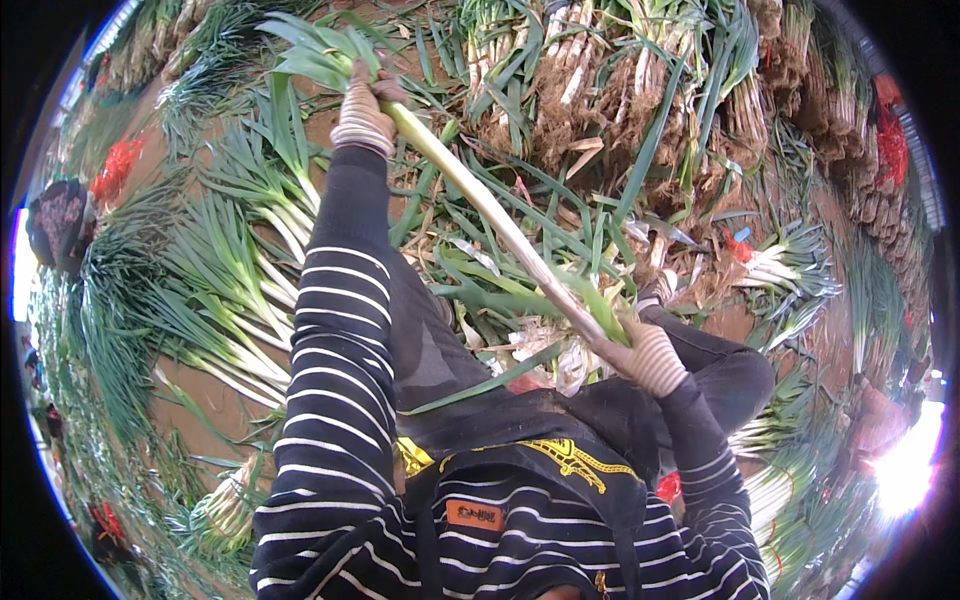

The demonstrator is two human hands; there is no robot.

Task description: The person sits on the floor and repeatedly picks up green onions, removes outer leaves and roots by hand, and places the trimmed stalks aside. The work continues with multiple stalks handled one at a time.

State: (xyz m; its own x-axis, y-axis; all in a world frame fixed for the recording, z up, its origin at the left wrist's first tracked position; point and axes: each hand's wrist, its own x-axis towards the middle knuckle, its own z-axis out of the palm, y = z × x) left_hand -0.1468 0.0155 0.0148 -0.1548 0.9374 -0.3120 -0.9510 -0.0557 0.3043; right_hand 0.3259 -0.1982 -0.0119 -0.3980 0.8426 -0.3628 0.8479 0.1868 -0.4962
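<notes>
A long green onion (495,214) stretches diagonally in front of me, held at both ends. My left hand (369,101), in a work glove with a striped cuff, grips its upper part just below the green leaves (319,49). Near the lower end of the stalk, my gloved right hand (637,352) is closed around the onion and a loose green outer leaf (606,311). The fingers partly hide the root end. Between my legs lies a heap of stripped leaves and pale skins (555,345). One long cut leaf (484,381) lies across my lap.
Left of my arm, pale-stemmed onions (259,300) lie in a row on brown ground. Unpeeled bundles with rooty ends (630,112) stand ahead. At right are a small pile of white-stemmed onions (780,262) and tied bundles (769,495). Red plastic (118,169) lies far left.
</notes>
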